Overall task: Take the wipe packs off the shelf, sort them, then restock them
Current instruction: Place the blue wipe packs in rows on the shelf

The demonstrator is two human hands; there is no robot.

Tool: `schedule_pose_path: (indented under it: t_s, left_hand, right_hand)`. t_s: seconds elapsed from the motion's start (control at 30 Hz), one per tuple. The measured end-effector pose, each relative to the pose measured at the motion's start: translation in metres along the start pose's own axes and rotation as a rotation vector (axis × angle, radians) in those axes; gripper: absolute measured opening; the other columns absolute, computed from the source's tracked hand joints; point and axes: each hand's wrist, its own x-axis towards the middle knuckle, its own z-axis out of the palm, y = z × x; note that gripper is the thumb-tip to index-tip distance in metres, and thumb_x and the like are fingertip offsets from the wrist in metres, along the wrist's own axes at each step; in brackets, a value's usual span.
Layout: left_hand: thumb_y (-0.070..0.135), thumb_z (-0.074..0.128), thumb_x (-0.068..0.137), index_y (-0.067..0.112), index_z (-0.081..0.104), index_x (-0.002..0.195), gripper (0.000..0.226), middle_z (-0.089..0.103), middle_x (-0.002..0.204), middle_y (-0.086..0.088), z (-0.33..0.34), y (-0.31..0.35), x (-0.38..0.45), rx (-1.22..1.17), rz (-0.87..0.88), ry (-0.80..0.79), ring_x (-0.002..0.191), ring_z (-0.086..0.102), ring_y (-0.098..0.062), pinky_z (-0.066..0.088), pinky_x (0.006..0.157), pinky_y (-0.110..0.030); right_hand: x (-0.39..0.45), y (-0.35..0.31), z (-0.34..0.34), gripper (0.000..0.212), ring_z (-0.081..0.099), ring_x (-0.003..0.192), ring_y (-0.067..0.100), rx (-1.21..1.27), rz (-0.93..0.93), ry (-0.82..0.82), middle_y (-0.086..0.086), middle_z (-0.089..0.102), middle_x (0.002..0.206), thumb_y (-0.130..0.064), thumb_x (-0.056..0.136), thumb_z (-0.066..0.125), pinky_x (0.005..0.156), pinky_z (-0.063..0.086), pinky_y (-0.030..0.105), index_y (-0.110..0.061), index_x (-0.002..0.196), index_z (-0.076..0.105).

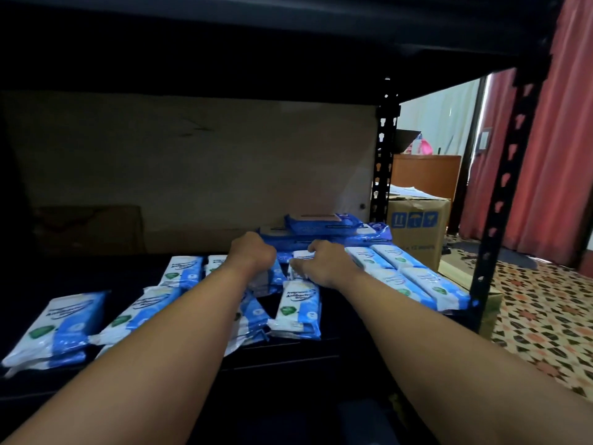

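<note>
Two bare forearms reaching toward 12 o'clock, left hand (253,252) curled on a wipe pack (261,279), right hand (324,263) pinching a small white pack (301,255), more packs across the dark shelf (288,351), blue stack (324,228) behind.

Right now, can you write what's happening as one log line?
left hand: grips a pack | right hand: grips white pack | place: dark shelf | wipe packs: spread on shelf
</note>
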Motion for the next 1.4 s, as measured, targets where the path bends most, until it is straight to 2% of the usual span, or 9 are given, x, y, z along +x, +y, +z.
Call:
schedule_pose_path:
  t_s: [0.13, 0.3, 0.63, 0.77, 0.87, 0.97, 1.07, 1.2, 1.4]
  left_hand:
    - [0.013, 0.051, 0.098, 0.004, 0.055, 0.087, 0.015, 0.057, 0.097, -0.012, 0.01, 0.003, 0.016, 0.084, 0.012, -0.035, 0.081, 0.058, -0.024, 0.042, 0.065, -0.028]
    - [0.016, 0.054, 0.099, -0.001, 0.059, 0.122, 0.029, 0.057, 0.132, -0.021, 0.018, 0.0, 0.032, 0.198, 0.03, -0.034, 0.113, 0.058, -0.029, 0.042, 0.076, -0.028]
    - [0.015, 0.059, 0.098, 0.005, 0.054, 0.091, 0.013, 0.057, 0.093, -0.01, 0.04, 0.019, 0.029, 0.11, 0.077, -0.073, 0.076, 0.057, -0.02, 0.039, 0.05, -0.026]
    - [0.014, 0.061, 0.095, -0.001, 0.063, 0.112, 0.022, 0.066, 0.118, -0.019, 0.054, 0.028, 0.025, 0.066, 0.081, -0.048, 0.094, 0.065, -0.029, 0.042, 0.06, -0.027]
    - [0.013, 0.065, 0.093, -0.003, 0.064, 0.112, 0.025, 0.067, 0.111, -0.019, 0.059, 0.031, 0.022, 0.054, 0.055, -0.065, 0.074, 0.061, -0.025, 0.04, 0.048, -0.024]
    - [0.012, 0.069, 0.09, 0.003, 0.057, 0.086, 0.016, 0.057, 0.083, -0.012, 0.061, 0.032, 0.024, 0.068, 0.041, -0.068, 0.058, 0.05, -0.017, 0.027, 0.031, -0.019]
    - [0.009, 0.072, 0.086, 0.004, 0.059, 0.086, 0.014, 0.06, 0.087, -0.015, 0.054, 0.032, 0.024, 0.05, 0.028, -0.122, 0.073, 0.061, -0.024, 0.04, 0.048, -0.023]
    - [0.0, 0.063, 0.082, 0.001, 0.061, 0.083, 0.002, 0.058, 0.085, -0.018, 0.03, 0.032, 0.018, -0.101, -0.015, -0.355, 0.074, 0.058, -0.032, 0.051, 0.065, -0.035]
    - [-0.005, 0.075, 0.08, 0.007, 0.065, 0.105, 0.029, 0.069, 0.1, -0.019, 0.032, 0.032, 0.011, 0.101, 0.126, -0.38, 0.084, 0.063, -0.025, 0.057, 0.089, -0.042]
  right_hand:
    - [0.017, -0.012, 0.02, 0.054, 0.052, 0.111, 0.036, -0.03, 0.002, -0.017, 0.017, 0.054, 0.123, -0.055, 0.07, 0.065, 0.076, 0.039, 0.036, -0.013, 0.101, 0.052]
    - [0.03, -0.018, 0.027, 0.052, 0.057, 0.104, 0.034, -0.139, 0.025, 0.019, 0.017, 0.051, 0.123, -0.042, 0.078, 0.075, 0.071, 0.041, 0.035, -0.012, 0.114, 0.053]
    - [0.018, 0.002, -0.005, 0.026, 0.058, 0.081, 0.029, -0.206, 0.043, 0.024, 0.012, 0.056, 0.099, -0.024, 0.077, 0.071, 0.063, 0.043, 0.033, -0.014, 0.078, 0.046]
    - [0.015, 0.018, -0.016, 0.026, 0.052, 0.072, 0.022, -0.242, 0.039, 0.005, 0.007, 0.048, 0.087, -0.022, 0.08, 0.072, 0.052, 0.034, 0.028, -0.014, 0.077, 0.048]
    - [0.012, 0.02, -0.02, 0.025, 0.056, 0.094, 0.032, -0.33, 0.013, -0.046, 0.009, 0.051, 0.082, -0.02, 0.084, 0.062, 0.074, 0.041, 0.031, -0.013, 0.069, 0.044]
    - [0.009, 0.018, -0.031, 0.023, 0.04, 0.132, 0.037, -0.391, 0.03, -0.126, 0.017, 0.058, 0.112, -0.034, 0.09, 0.048, 0.107, 0.028, 0.047, -0.013, 0.079, 0.052]
    - [0.012, 0.026, -0.047, 0.022, 0.05, 0.124, 0.035, -0.381, 0.003, -0.253, 0.017, 0.062, 0.122, -0.034, 0.078, 0.06, 0.104, 0.042, 0.045, -0.016, 0.09, 0.063]
    - [0.012, 0.047, -0.058, 0.081, 0.054, 0.126, 0.026, -0.412, -0.096, -0.244, 0.007, 0.055, 0.14, -0.025, 0.069, 0.087, 0.102, 0.048, 0.035, -0.017, 0.142, 0.054]
    - [0.014, 0.062, -0.052, 0.071, 0.056, 0.122, 0.027, -0.435, -0.194, -0.164, 0.009, 0.057, 0.137, -0.031, 0.07, 0.089, 0.099, 0.047, 0.035, -0.019, 0.135, 0.062]
